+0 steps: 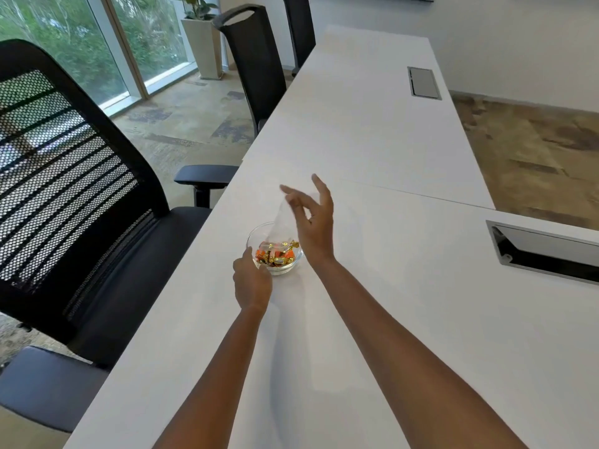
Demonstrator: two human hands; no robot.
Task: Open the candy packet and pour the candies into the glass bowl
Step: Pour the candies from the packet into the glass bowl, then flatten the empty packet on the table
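Nearest, we record our left hand (pixel 252 281) on the white worktop (pixel 372 319), its grip curled against the near rim of the glass bowl (pixel 275 251), steadying it. The bowl holds orange and gold wrapped candies (pixel 275 254). Just beyond, we log our right hand (pixel 312 223) raised over the bowl's far side, thumb and forefinger pinching the upper end of the clear candy packet (pixel 282 222), other fingers spread. The packet hangs upended below that grip, mouth in the bowl. Farther left: black mesh chair (pixel 64 176).
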